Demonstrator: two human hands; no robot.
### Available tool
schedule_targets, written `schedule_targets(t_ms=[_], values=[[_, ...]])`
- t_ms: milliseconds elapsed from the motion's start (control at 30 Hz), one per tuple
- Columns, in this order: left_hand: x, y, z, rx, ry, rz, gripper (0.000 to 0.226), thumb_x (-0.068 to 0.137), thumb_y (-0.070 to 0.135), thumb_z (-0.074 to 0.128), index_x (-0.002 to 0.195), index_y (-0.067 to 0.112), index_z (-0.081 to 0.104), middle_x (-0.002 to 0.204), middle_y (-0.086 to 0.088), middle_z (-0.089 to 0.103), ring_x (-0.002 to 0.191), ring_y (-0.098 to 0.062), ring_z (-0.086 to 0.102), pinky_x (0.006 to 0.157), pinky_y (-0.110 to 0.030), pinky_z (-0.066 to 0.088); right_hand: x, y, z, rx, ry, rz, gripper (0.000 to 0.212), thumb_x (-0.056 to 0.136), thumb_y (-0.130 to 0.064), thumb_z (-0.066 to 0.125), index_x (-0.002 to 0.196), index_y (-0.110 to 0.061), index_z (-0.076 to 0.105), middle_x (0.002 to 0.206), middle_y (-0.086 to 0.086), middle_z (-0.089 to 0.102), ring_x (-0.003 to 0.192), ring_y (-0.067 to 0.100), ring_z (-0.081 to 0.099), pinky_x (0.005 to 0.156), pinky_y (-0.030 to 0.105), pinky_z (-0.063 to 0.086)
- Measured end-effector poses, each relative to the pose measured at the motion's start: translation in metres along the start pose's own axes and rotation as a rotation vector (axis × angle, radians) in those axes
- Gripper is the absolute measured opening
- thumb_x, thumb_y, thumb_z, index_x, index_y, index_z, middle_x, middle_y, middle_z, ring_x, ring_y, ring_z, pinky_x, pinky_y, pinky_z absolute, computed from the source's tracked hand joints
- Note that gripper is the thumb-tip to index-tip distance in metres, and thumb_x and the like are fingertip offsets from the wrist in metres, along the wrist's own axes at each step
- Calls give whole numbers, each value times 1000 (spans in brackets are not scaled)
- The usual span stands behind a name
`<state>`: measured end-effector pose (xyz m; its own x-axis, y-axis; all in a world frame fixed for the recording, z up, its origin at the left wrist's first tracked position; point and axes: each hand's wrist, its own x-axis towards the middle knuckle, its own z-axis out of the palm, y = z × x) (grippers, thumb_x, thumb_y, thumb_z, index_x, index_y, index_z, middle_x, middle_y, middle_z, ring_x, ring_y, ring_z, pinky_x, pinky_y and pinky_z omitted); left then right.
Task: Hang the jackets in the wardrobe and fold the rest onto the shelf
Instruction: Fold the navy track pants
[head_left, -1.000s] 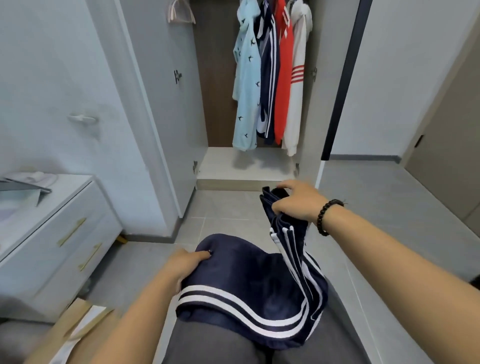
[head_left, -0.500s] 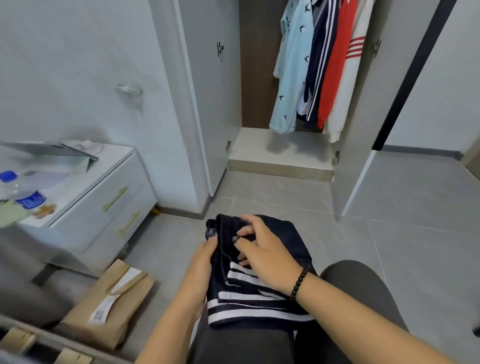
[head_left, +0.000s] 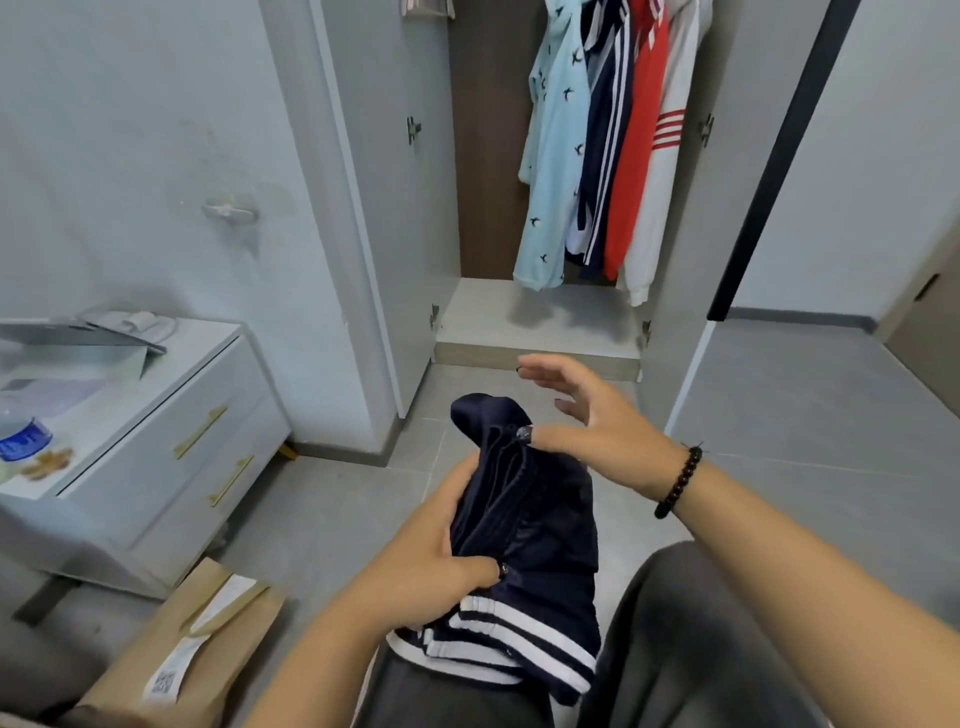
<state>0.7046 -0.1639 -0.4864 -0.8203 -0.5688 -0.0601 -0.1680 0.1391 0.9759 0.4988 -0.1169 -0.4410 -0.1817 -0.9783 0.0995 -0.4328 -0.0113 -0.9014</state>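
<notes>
A folded navy garment with white stripes (head_left: 524, 535) lies on my lap. My left hand (head_left: 441, 556) grips its left side, thumb pressed across the fabric. Just above its far end hovers my right hand (head_left: 587, 421) with fingers spread, only the thumb tip touching the cloth. Ahead, the wardrobe (head_left: 540, 317) stands with its doors swung wide. Several jackets hang inside: a light blue one (head_left: 550, 156), a navy striped one (head_left: 605, 130), a red one (head_left: 636, 145) and a white one (head_left: 662, 197).
A white drawer cabinet (head_left: 171, 415) stands at the left with a bottle and papers on top. A brown paper parcel (head_left: 171, 654) lies on the floor beside my left leg. Grey tiled floor stretches to the right of the wardrobe.
My right hand has let go of the garment and lifted with fingers spread. My left hand has shifted down its side. The garment is folded narrower than a second ago.
</notes>
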Motion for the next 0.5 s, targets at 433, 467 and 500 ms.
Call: schedule_targets(t_ms=[433, 467, 500], values=[[30, 92, -30, 434, -360, -5, 59, 73, -4, 71, 120, 26, 53, 104, -7, 72, 90, -37, 69, 82, -60, 52, -22, -35, -59, -218, -420, 52, 60, 56, -52, 78, 107, -20, 68, 101, -2, 70, 94, 16, 68, 88, 38, 55], [33, 95, -29, 462, -344, -20, 57, 72, -4, 72, 118, 23, 52, 102, -6, 73, 89, -33, 70, 83, -57, 53, -26, -41, -60, -255, -427, 54, 60, 54, -55, 78, 103, -20, 69, 98, -1, 71, 90, 17, 68, 86, 39, 56], [36, 98, -28, 490, -322, -29, 55, 71, -2, 74, 116, 21, 53, 100, -5, 74, 88, -29, 71, 83, -55, 54, -29, -45, -61, -301, -430, 45, 61, 52, -59, 78, 99, -21, 70, 96, 0, 70, 89, 18, 68, 86, 41, 56]])
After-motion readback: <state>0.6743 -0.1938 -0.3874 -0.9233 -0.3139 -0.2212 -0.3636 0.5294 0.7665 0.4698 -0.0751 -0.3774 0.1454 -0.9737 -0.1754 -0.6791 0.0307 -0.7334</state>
